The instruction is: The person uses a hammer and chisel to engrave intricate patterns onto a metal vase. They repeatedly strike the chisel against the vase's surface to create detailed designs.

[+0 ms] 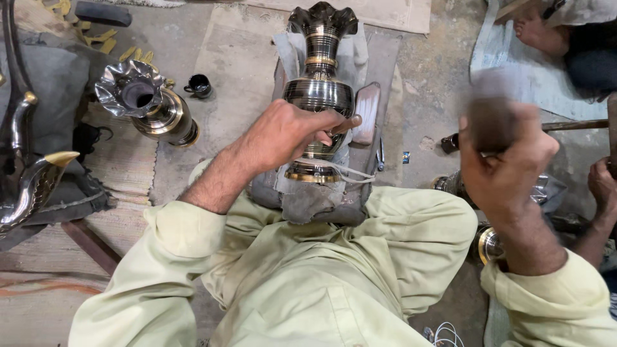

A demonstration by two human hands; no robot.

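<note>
Brass vase, dark-banded with a scalloped mouth, lying lengthwise on a cloth-padded block between the seated person's knees, mouth pointing away from the body. The left hand lies over the lower belly of the vase, fingers curled around it and thumb stretched toward the far side, pinning it to the padding; a thin cord crosses the foot just below that hand. The right hand is raised well off to the right of the vase, closed around a dark, blurred object whose kind cannot be told. Beyond the left forearm a second vase lies on the floor, with a small dark cup just past it. Another person's hand shows at the right edge, a bare foot above it. Risks, as judged: the round, polished body could roll under a one-handed hold, and a stroke from the raised hand landing off its mark could dent the surface or catch the outstretched thumb.
</note>
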